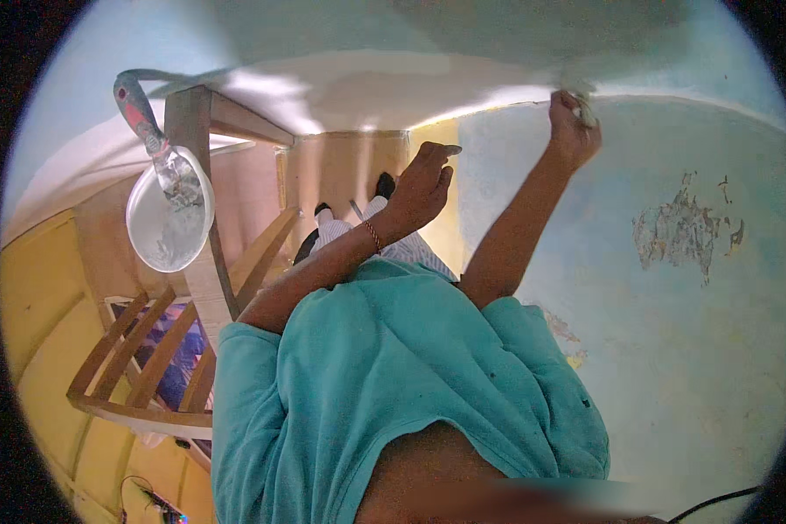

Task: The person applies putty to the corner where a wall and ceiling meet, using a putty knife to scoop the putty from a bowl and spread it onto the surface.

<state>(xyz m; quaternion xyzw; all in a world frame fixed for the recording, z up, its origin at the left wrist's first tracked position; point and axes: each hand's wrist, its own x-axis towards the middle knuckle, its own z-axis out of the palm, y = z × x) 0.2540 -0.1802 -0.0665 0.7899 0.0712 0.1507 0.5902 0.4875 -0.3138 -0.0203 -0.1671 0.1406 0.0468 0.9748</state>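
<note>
My right hand (573, 133) is raised to the pale blue wall (533, 201), its fingers closed round a crumpled whitish piece, perhaps a rag, that meets the wall surface. In front of my body, my left hand (421, 190) is held up with its fingers curled together. A small grey tip shows at its fingertips; whether this is a held thing or a smeared finger I cannot make out. To the left, a white tub (171, 249) has whitish paste smeared inside. A scraper (140, 112) with a dark and red handle leans in it, blade down.
A wooden post (203, 288) of a frame stands beside the tub. Below left is a slatted wooden chair back (148, 349). Peeled paint (681, 229) marks the wall at right. My feet (384, 185) are on a brownish surface. A dark cable (716, 501) runs at lower right.
</note>
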